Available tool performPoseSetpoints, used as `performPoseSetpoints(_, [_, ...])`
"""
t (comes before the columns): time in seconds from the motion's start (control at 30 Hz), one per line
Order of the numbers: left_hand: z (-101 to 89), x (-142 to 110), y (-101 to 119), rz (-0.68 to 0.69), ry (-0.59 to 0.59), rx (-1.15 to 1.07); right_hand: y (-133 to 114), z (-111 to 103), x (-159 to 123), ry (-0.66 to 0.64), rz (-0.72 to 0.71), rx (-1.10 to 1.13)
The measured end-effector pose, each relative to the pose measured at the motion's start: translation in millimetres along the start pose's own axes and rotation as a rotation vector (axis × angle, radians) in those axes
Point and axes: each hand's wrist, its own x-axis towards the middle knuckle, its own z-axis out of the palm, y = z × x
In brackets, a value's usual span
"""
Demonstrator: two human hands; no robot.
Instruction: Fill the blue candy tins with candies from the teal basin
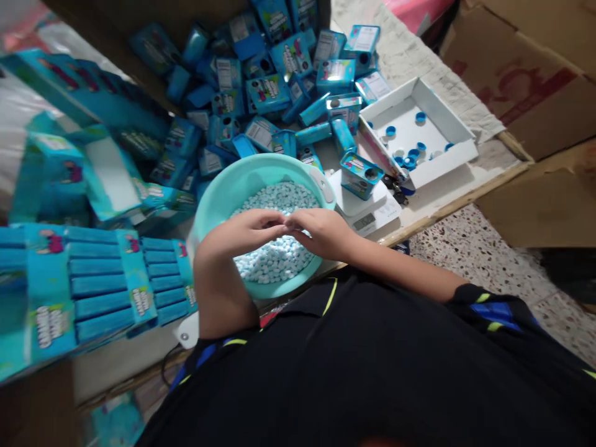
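My left hand (251,233) and my right hand (321,231) meet at the fingertips over a turquoise basin (216,192). The fingers of both are curled inward and closed. Whatever lies in them, if anything, is hidden. Below them the basin holds a heap of small pale blue and white pellets (274,264) that look like candies. To the right of my right hand, a blue printed container (361,174) with a round hole in its top stands on a white digital scale (384,214).
Many blue printed containers (267,93) lie piled behind the basin. A white tray (459,155) with several blue caps (420,117) sits at right, near the table's wooden edge (460,202). Packed blue cartons (102,285) stand at left. Cardboard boxes (535,68) are at far right.
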Motion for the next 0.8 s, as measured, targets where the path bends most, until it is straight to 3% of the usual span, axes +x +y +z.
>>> performPoseSetpoints(0.17, [18.0,3,0,0.088,0.049,-0.077,-4,-3,-15,0.073,0.02,-0.008])
performPoseSetpoints(0.23, [21.7,-2,-10,0.086,0.174,-0.216,-2,-6,-16,0.057,0.067,-0.038])
performPoseSetpoints(0.37, [31.9,-50,-42,-0.095,0.816,-0.4,-6,-15,-11,-0.129,0.098,-0.123])
performPoseSetpoints(0.4, [36.6,-67,-51,-0.183,0.939,-0.358,-8,-17,-10,-0.171,0.092,-0.148])
performPoseSetpoints(0.47, [47.6,-99,-70,-0.41,1.064,-0.175,-11,-20,-9,-0.224,0.091,-0.189])
performPoseSetpoints(0.57, [68.4,-126,-94,-0.795,1.154,0.032,-12,-22,-7,-0.249,0.093,-0.195])
performPoseSetpoints(0.63, [85.3,-123,-107,-0.967,1.154,-0.017,-12,-22,-7,-0.254,0.093,-0.182])
performPoseSetpoints(0.73, [111.1,-100,-118,-1.028,1.047,-0.103,-10,-22,-7,-0.252,0.087,-0.174])
performPoseSetpoints(0.8, [125.1,-85,-122,-1.045,0.988,-0.028,-10,-21,-8,-0.247,0.078,-0.17])
